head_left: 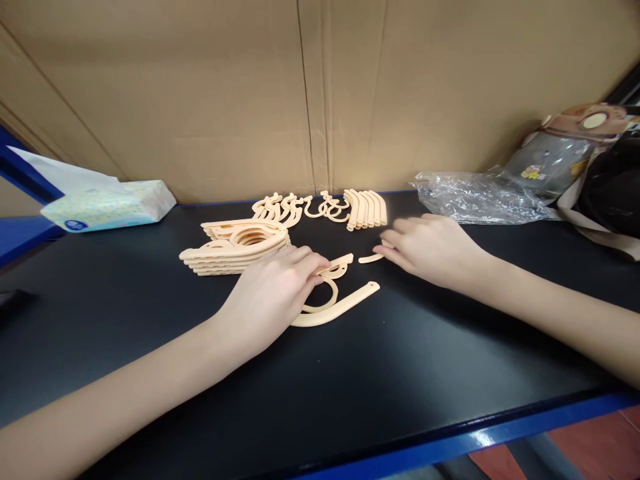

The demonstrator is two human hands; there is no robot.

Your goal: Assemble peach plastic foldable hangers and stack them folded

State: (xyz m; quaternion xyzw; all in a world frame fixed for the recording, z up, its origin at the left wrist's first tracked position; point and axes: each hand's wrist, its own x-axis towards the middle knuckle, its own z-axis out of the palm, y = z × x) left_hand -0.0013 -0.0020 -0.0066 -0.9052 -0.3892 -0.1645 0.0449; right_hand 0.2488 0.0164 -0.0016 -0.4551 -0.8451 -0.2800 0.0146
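Fingers of my left hand (267,293) are closed on a peach plastic hanger piece (343,261), pressed low over the black table. Partly beneath that hand lie a curved hanger arm (345,309) with a small hole at its end and a round plastic loop (330,300). To the right, my right hand (430,248) pinches a curved peach strip (370,259), which looks like a hanger arm; its far end is hidden by the fingers. A neat stack of folded hangers (225,260) sits just left of my left hand.
Along the back lie several hanger hooks (325,205), loose curved pieces (280,208) and a row of hanger arms (367,209). A tissue pack (110,205) is at left. Crinkled clear plastic (480,199), a bottle (555,157) and a dark bag (615,180) stand right. Cardboard (200,100) backs the table.
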